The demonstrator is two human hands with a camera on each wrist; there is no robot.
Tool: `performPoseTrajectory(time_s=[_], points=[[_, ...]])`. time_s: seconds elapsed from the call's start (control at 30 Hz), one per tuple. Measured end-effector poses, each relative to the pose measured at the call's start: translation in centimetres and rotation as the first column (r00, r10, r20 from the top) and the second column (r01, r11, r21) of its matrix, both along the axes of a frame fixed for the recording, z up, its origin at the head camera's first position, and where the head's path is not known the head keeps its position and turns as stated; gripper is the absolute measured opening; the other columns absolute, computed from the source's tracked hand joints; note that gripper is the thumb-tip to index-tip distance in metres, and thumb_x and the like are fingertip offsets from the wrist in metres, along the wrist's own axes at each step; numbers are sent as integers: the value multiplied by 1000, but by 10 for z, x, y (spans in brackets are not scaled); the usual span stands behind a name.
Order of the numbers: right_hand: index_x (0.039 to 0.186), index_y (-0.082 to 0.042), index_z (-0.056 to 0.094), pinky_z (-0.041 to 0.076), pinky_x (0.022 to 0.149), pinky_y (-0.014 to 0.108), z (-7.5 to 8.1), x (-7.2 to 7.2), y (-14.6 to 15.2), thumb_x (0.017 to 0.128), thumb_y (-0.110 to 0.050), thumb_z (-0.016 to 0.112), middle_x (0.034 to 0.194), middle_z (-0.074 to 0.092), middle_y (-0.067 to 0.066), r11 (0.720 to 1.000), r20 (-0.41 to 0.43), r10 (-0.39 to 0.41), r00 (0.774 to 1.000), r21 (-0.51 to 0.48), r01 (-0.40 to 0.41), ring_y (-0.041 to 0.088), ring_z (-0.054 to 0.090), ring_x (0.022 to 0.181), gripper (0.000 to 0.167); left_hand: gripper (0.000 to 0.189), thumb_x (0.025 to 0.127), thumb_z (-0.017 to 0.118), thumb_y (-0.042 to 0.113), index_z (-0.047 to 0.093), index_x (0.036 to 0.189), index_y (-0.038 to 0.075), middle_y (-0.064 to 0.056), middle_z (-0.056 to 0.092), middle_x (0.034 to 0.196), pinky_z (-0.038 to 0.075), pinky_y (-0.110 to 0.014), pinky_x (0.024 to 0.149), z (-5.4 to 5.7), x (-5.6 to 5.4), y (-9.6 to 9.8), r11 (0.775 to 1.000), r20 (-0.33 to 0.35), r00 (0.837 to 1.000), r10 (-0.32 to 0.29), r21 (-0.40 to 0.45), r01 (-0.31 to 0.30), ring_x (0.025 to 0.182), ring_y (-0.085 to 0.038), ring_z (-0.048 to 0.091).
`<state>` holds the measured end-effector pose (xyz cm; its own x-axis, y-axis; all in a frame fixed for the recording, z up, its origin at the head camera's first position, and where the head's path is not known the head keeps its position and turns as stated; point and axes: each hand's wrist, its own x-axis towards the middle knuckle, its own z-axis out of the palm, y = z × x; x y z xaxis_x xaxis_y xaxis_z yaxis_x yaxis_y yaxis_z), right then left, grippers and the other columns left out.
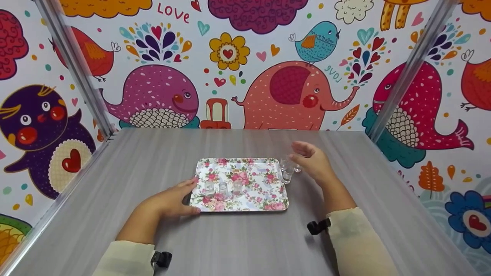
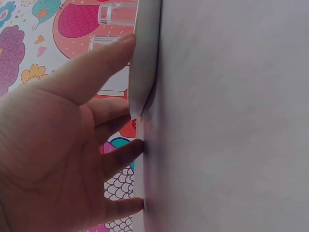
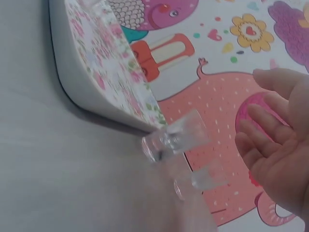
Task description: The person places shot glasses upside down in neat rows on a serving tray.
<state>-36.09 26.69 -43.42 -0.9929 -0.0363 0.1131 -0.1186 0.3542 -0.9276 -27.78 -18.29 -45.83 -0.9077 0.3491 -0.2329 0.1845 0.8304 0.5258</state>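
A tray [image 1: 257, 191] with a floral print lies on the table, and three small clear glasses [image 1: 223, 189] stand in a row on its left part. My left hand [image 1: 174, 199] is at the tray's left edge, thumb at the near corner. In the left wrist view its thumb [image 2: 108, 58] touches the tray's rim and the spread fingers reach down to the table. More small clear glasses [image 1: 287, 176] stand close by the tray's right edge. Beside and above them is my right hand [image 1: 312, 163], fingers loosely bent, holding nothing; the right wrist view shows a gap between it and the glasses [image 3: 176, 137].
The grey table [image 1: 245, 241] ends at a back wall [image 1: 268, 46] with cartoon animals. Metal posts [image 1: 399, 73] rise at the back corners. Each sleeve has a small black camera [image 1: 318, 227] at the wrist.
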Motion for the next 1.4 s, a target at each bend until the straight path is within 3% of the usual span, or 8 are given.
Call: performPoseTrajectory(time_s=[0.57, 0.7, 0.9, 1.1, 1.2, 1.4], points=[[153, -11, 56, 43, 126, 49, -18, -12, 25, 99, -25, 79, 159, 57, 14, 992, 37, -114, 993, -48, 116, 34, 51, 152, 61, 101, 90, 85, 47, 34, 169, 9, -8, 24, 180, 26, -67, 130, 2, 0, 1, 1000, 7, 1000, 0, -7, 0, 164, -46, 25], [156, -10, 52, 45, 125, 49, -26, -17, 26, 96, -23, 81, 161, 55, 15, 989, 99, -137, 986, -47, 142, 33, 52, 150, 68, 102, 90, 85, 48, 33, 169, 11, -8, 24, 180, 26, -68, 130, 2, 1, 1, 1000, 9, 1000, 8, -13, -8, 164, -46, 26], [161, -10, 47, 55, 112, 43, -41, -21, 25, 97, -23, 80, 158, 57, 15, 990, 181, -139, 973, 56, 131, 32, 57, 140, 73, 103, 89, 85, 48, 32, 170, 12, -7, 23, 180, 26, -68, 130, 2, 1, 2, 1000, 14, 1000, 14, -7, -14, 164, -46, 25], [158, -5, 50, 50, 119, 49, -53, -24, 25, 96, -23, 81, 150, 61, 19, 987, 148, -108, 983, 132, 88, 34, 58, 134, 72, 102, 90, 85, 48, 32, 170, 12, -7, 24, 180, 26, -67, 130, 1, 0, 2, 1000, 17, 1000, 13, -9, -13, 164, -45, 25], [154, -3, 54, 51, 116, 46, -55, -24, 25, 95, -22, 83, 144, 65, 20, 984, 130, -105, 986, 160, 83, 33, 61, 129, 68, 103, 90, 85, 48, 32, 170, 12, -8, 24, 180, 26, -67, 130, 1, 0, 2, 1000, 12, 1000, 11, -8, -11, 164, -46, 25], [140, -5, 67, 55, 91, 31, -58, -25, 26, 95, -20, 80, 128, 70, 17, 958, 135, -141, 981, 269, 101, 28, 63, 110, 50, 103, 90, 85, 49, 32, 170, 12, -8, 24, 180, 26, -67, 130, 3, 1, 2, 1000, 11, 1000, 10, -8, -10, 164, -46, 25]])
